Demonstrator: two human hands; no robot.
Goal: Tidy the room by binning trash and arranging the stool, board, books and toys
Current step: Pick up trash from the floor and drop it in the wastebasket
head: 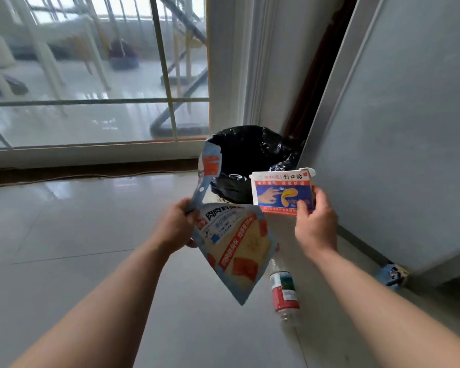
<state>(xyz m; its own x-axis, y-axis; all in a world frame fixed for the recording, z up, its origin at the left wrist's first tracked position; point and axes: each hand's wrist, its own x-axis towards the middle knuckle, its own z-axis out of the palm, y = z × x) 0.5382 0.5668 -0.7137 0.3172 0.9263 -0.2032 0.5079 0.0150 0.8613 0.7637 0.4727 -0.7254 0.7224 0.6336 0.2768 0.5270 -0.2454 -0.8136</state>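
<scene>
Pale glossy tile floor (91, 235), glazed door (91, 75) at the back. Tucked into the corner beside it, a bin (250, 155) with a black liner, mouth open and dark; contents not to be made out. Leaning just right of the bin, a large grey-white panel (396, 128), likely the board.

Left hand (174, 227): fingers curled round one edge of a torn bag (237, 248). Grips it high, body hanging down, ripped strip sticking up in front of the bin's near rim. Held by one edge, probably for a plain let-go once over the opening.

Right hand (316, 221): thumb and fingers pinching the lower right corner of a flat box (282, 192). Keeps the printed face towards the camera, up at the bin's right rim. Both pieces near the mouth, neither squarely over it as far as can be judged.

Lying on the floor below the hands, a bottle (284, 293) with a red label, untouched, near the panel's foot; by the look of it, more trash for the bin. Wedged at the panel's lower edge, a small blue thing (391, 274), too blurred to name.

Step in hand, as judged: binning trash, early in the task; stool, books and toys out of view. Next move calls for carrying both pieces forward over the liner, then loosening the fingers. Some risk of the light bag drifting past the rim.
</scene>
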